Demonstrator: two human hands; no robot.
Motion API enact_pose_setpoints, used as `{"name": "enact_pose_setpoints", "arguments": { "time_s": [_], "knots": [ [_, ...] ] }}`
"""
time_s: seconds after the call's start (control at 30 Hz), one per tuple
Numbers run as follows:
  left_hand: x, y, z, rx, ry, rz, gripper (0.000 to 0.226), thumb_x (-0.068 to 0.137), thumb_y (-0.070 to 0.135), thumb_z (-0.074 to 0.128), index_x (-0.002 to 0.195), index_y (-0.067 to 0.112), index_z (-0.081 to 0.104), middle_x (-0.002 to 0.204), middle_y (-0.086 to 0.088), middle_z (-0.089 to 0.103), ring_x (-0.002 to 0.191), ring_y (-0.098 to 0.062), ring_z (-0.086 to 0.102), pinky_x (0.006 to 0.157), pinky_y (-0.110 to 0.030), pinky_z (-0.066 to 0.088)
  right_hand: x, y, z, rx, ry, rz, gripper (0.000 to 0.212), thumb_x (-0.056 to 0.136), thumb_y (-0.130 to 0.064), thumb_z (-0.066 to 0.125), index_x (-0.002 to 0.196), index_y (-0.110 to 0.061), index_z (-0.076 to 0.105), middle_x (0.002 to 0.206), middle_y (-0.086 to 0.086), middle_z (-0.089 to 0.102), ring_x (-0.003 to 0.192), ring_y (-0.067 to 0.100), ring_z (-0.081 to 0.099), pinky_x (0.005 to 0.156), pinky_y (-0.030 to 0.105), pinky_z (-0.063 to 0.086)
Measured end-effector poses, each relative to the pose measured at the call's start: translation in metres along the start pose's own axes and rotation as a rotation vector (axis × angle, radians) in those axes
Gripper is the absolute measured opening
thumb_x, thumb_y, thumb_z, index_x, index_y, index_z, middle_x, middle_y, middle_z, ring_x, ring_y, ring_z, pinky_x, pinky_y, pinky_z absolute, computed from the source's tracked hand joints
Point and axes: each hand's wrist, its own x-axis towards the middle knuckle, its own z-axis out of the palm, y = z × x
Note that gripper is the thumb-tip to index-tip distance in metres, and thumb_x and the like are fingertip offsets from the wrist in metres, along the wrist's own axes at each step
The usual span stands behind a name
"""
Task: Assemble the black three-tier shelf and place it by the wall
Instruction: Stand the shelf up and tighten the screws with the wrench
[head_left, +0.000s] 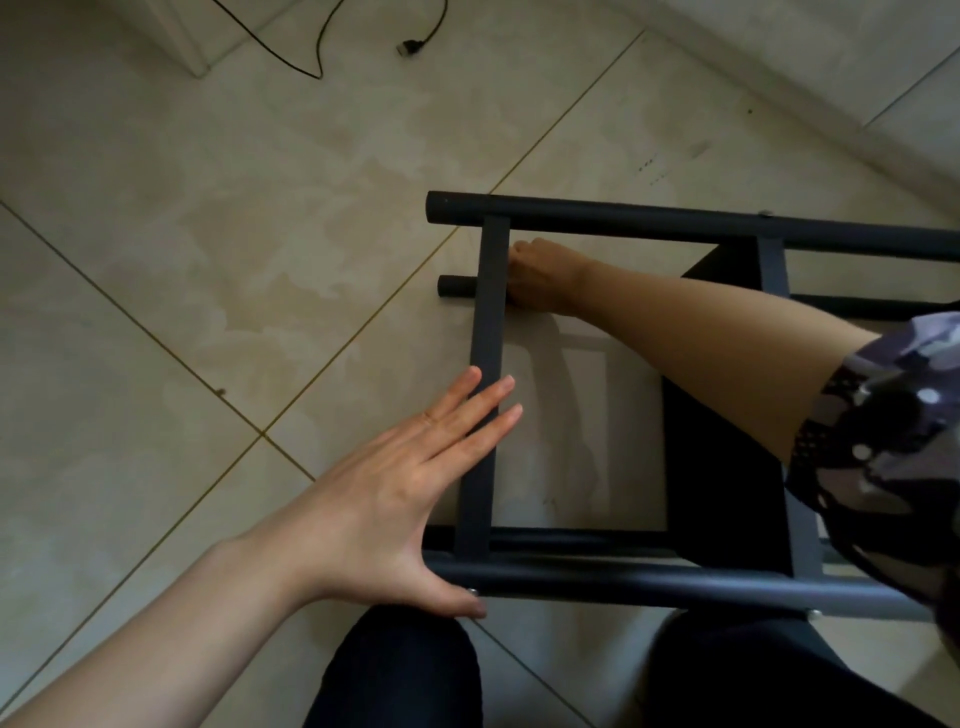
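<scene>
Black shelf frame (597, 218) lies on its side on the tiled floor (208, 260), at 3 o'clock of view, round tubes running left-right, flat crossbar (485, 364) spanning between the top tube and the near tube (623, 584). Left hand (405, 483) flat, fingers (488, 395) straight and spread wide, laid across the crossbar; thumb pressed on the near tube beside a screw head (471, 591). Right hand (535, 275) reaches through the frame from 3 o'clock, fingers curled at the crossbar's far side by a lower tube end (457, 287); what it grips, cannot tell. Black shelf panel (727, 467) sits inside frame under the right forearm. Cable (311, 52) with USB plug on floor at 11 o'clock. Baseboard (779, 93) at 1 o'clock
</scene>
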Motion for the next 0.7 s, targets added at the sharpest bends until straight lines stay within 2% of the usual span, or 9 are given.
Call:
{"name": "enact_pose_setpoints", "arguments": {
  "time_s": [0.17, 0.27, 0.37, 0.47, 0.57, 0.7],
  "knots": [
    [-0.001, 0.000, -0.001, 0.009, -0.006, -0.007, 0.131, 0.064, 0.075, 0.073, 0.161, 0.028, -0.001, 0.167, 0.014, -0.013, 0.154, -0.011, -0.013, 0.121, -0.030, 0.004, -0.002, -0.002, 0.000, -0.264, 0.028, -0.038, 0.036, 0.105, -0.027, 0.037, 0.132, -0.011, 0.054, 0.127, 0.013, 0.056, 0.110, 0.026, 0.057, 0.096, 0.040, 0.048],
    [-0.001, 0.001, -0.001, 0.005, -0.008, -0.007, 0.131, 0.064, 0.074, 0.075, 0.162, 0.027, 0.000, 0.167, 0.015, -0.013, 0.154, -0.010, -0.013, 0.122, -0.019, -0.001, -0.005, -0.004, -0.001, -0.335, 0.020, 0.001, 0.036, 0.102, -0.027, 0.042, 0.135, -0.015, 0.053, 0.129, 0.011, 0.056, 0.113, 0.028, 0.055, 0.099, 0.042, 0.044],
    [-0.001, 0.001, -0.001, 0.030, -0.006, -0.004, 0.131, 0.064, 0.075, 0.074, 0.162, 0.027, 0.001, 0.168, 0.015, -0.013, 0.154, -0.011, -0.013, 0.121, -0.027, 0.003, -0.003, -0.008, -0.004, -0.391, 0.002, 0.006, 0.038, 0.102, -0.028, 0.046, 0.138, -0.018, 0.050, 0.128, 0.010, 0.058, 0.113, 0.027, 0.054, 0.099, 0.041, 0.045],
    [0.000, 0.002, -0.001, 0.013, -0.002, -0.003, 0.130, 0.064, 0.074, 0.075, 0.161, 0.028, 0.002, 0.168, 0.015, -0.012, 0.154, -0.011, -0.013, 0.120, -0.022, 0.001, -0.003, -0.012, -0.005, -0.408, -0.012, 0.025, 0.035, 0.102, -0.028, 0.047, 0.135, -0.018, 0.052, 0.122, 0.008, 0.061, 0.110, 0.026, 0.056, 0.098, 0.040, 0.045],
    [0.000, 0.003, -0.001, -0.001, 0.003, -0.001, 0.129, 0.065, 0.074, 0.073, 0.162, 0.027, 0.002, 0.168, 0.015, -0.011, 0.154, -0.012, -0.012, 0.119, -0.032, 0.008, -0.007, -0.014, -0.004, -0.379, -0.017, 0.056, 0.032, 0.101, -0.026, 0.049, 0.131, -0.016, 0.053, 0.114, 0.009, 0.061, 0.106, 0.025, 0.056, 0.094, 0.037, 0.045],
    [0.000, 0.004, -0.001, 0.015, 0.008, -0.008, 0.127, 0.065, 0.074, 0.072, 0.162, 0.026, 0.005, 0.168, 0.013, -0.009, 0.155, -0.013, -0.010, 0.119, -0.036, 0.011, -0.020, -0.017, -0.004, -0.179, -0.003, 0.180, 0.036, 0.102, -0.034, 0.046, 0.126, -0.009, 0.055, 0.110, 0.011, 0.055, 0.099, 0.024, 0.052, 0.078, 0.033, 0.038]
  ]
}}
